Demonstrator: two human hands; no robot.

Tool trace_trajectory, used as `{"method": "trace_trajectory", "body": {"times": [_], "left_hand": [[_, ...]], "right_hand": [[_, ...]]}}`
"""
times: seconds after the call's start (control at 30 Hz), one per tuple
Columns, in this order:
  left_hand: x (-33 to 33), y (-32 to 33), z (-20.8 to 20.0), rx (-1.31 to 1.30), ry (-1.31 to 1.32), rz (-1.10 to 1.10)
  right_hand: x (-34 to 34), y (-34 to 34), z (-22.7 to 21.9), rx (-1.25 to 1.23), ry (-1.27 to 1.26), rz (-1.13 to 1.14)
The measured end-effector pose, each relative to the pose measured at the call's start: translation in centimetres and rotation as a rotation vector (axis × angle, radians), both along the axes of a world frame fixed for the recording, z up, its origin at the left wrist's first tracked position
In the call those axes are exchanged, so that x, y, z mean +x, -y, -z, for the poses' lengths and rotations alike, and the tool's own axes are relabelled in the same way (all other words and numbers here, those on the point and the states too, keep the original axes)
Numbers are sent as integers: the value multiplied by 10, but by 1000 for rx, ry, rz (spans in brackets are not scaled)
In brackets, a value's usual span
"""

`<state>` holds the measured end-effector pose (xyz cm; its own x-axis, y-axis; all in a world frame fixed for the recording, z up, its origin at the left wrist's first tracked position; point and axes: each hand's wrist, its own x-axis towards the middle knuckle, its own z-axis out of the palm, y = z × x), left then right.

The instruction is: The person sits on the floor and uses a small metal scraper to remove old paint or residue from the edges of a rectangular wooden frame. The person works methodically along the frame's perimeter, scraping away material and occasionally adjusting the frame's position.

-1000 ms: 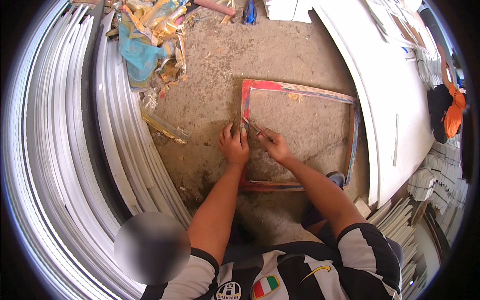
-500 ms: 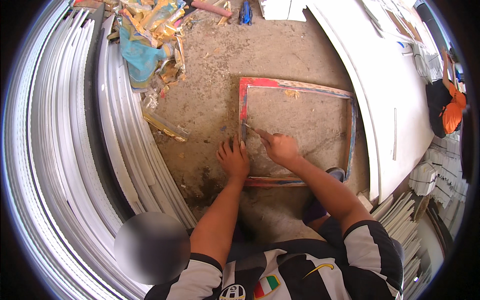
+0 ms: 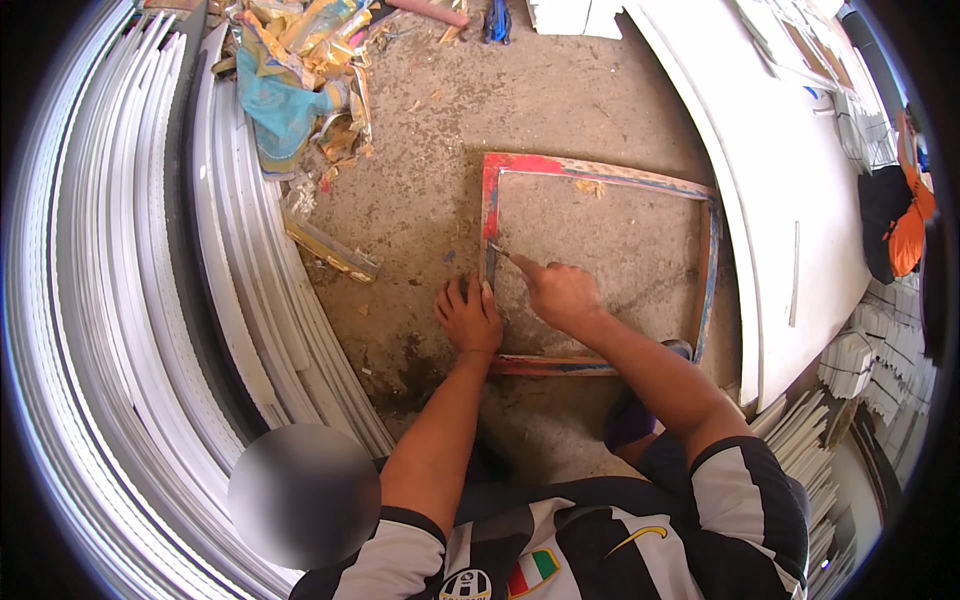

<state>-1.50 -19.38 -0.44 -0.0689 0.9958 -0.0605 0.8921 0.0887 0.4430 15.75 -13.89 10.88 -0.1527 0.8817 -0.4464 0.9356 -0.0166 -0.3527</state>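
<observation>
A rectangular wooden frame [image 3: 597, 172] with worn red and blue paint lies on the floor in front of me. My left hand [image 3: 469, 318] holds down its left bar, thumb along the wood and fingers bent over the outer side. Closed around a small scraper-like tool [image 3: 497, 249] is my right hand [image 3: 562, 297], its index finger stretched toward the tip. That thin metal tip touches the left bar where the red paint meets a darker stretch. The handle is mostly hidden inside my fist, so its exact kind is unclear.
Long white panels [image 3: 110, 250] stand stacked along the left. Torn wrappings and a blue cloth [image 3: 275, 115] lie at the far left. A large white board [image 3: 770, 200] leans along the right. Beyond it is another person in orange [image 3: 908, 235]. My shoe [image 3: 679, 348] sits by the frame's near right corner.
The tool's tip has shifted slightly on the left bar, and my right hand has tilted a little with it. My left hand stays on the frame. The view has moved slightly.
</observation>
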Motion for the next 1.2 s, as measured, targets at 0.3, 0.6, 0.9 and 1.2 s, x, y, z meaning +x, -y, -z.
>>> {"method": "trace_trajectory", "body": {"times": [0.3, 0.6, 0.9, 1.2], "left_hand": [[-1, 1, 6, 48, 7, -1], [-3, 3, 10, 52, 1, -7], [-4, 1, 6, 59, 33, 1], [-3, 1, 7, 55, 42, 9]], "right_hand": [[-2, -22, -12, -86, -9, -146], [-3, 4, 20, -54, -126, 38], [32, -8, 41, -52, -384, 67], [23, -17, 6, 1, -88, -102]]}}
